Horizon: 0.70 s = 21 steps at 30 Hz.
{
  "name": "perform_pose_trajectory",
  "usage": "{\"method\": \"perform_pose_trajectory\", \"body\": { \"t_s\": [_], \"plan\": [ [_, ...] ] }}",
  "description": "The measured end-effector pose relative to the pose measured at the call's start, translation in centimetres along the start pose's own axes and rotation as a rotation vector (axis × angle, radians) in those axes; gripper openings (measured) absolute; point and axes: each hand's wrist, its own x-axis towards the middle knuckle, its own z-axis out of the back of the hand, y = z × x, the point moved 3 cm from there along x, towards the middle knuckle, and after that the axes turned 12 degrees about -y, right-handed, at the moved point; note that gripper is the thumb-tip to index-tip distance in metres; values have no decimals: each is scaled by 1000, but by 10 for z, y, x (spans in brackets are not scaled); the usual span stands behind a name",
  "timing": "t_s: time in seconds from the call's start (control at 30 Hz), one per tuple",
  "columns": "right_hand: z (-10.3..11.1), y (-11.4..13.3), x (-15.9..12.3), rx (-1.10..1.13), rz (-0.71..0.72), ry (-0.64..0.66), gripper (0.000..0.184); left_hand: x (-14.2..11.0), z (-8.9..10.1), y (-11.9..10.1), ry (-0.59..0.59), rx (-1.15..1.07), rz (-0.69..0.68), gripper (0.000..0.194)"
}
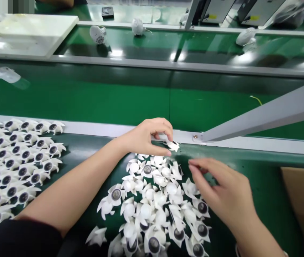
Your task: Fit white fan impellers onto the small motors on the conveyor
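My left hand (148, 139) reaches over a loose heap of white petal-shaped pieces (152, 203), and its fingertips pinch one small white piece (173, 145) at the heap's far edge. Many pieces have a dark round centre, while others lie with a white dome upward. My right hand (221, 192) hovers at the heap's right side, its fingers apart and holding nothing. Its fingertips are close to the nearest petals. To the left, similar pieces (15, 160) lie in close, orderly rows on the green belt (82, 146), dark centres up.
A grey rail (261, 144) runs behind the hands, with an angled grey metal strut (264, 110) bolted to it. Cardboard (301, 203) lies at the right. Beyond stands a second green belt (168, 44) carrying white round parts (97, 34), beside a white board (29, 35).
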Motion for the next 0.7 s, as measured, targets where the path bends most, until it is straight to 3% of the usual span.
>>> {"method": "perform_pose_trajectory", "body": {
  "t_s": [0.07,0.17,0.4,0.6,0.7],
  "plan": [
    [-10,-12,10,-101,11,21,12,0,-2,0,32,44,0,33],
    [-25,-18,17,-187,96,119,17,-1,-6,3,60,70,-16,22],
    [-37,-8,20,-407,221,211,26,-1,-4,11,42,-23,20,16],
    [-42,-16,31,-509,79,252,18,-1,-3,10,45,-35,31,10],
    [-37,-20,30,-409,12,272,14,-2,-3,10,46,-23,17,6]
  ]
}}
